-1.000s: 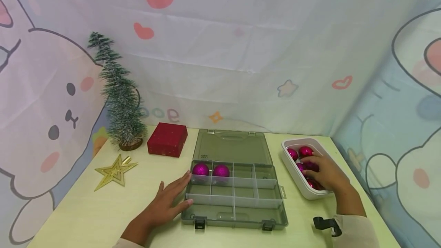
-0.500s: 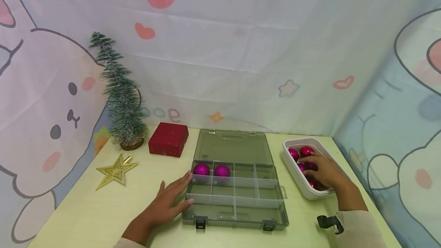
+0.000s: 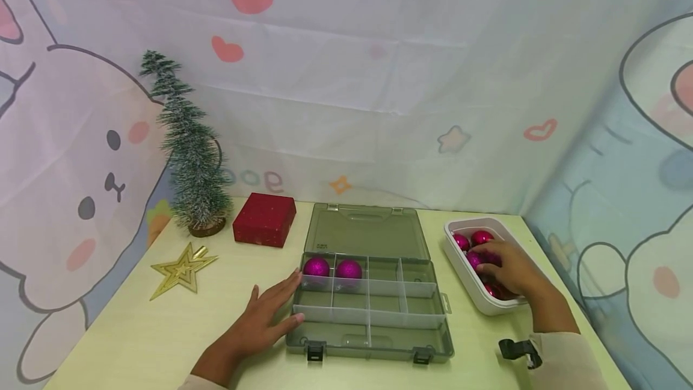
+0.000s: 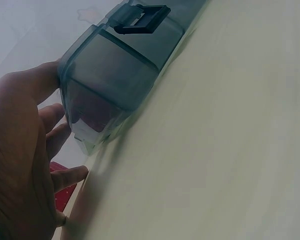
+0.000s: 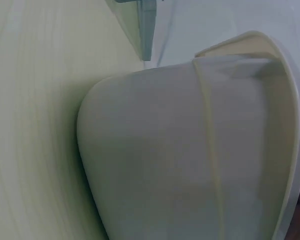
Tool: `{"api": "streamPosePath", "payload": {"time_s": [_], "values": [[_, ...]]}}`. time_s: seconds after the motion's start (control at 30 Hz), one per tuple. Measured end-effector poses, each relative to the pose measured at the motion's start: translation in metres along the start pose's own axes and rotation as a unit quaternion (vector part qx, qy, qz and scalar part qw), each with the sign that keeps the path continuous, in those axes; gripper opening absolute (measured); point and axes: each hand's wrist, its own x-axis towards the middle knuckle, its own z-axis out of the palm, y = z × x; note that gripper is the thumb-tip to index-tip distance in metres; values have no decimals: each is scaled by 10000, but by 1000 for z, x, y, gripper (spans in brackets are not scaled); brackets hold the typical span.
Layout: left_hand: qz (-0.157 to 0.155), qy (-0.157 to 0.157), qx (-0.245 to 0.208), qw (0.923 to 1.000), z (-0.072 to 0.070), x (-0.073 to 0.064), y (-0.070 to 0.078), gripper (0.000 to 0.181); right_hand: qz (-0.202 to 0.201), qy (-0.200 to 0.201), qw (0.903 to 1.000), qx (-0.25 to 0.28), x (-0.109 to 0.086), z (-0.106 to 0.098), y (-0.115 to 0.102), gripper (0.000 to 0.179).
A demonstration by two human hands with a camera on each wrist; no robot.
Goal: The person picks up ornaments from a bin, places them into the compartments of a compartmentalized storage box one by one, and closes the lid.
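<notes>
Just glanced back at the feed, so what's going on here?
A person has their right hand down in the white tub, fingers at a purple bauble; whether it is gripped isn't clear. Their left hand rests against the left side of the divided case, whose lid is open. Two glittery balls sit in its back row, one in each of the two leftmost compartments.

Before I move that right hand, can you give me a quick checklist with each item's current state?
1. Lid open: ok, folded back behind the divided box.
2. Left hand at the divided box: ok, touching its left side.
3. Room in back row: ok, no ball shows in the two right-hand compartments.
4. Right hand clear of the white tub: not ok, fingers reach inside.
5. Purple ball gripped: cannot tell, fingers are at it but partly hidden.
</notes>
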Motion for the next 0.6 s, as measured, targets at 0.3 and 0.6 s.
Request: {"api": "streamPosePath", "payload": {"time_s": [0.3,0.6], "values": [[2,27,76,10000,1,0,-1,76,494,235,9982,251,-8,-6,0,42],[-60,-12,22,10000,1,0,1,77,536,479,9961,515,-7,-15,-9,48]]}}
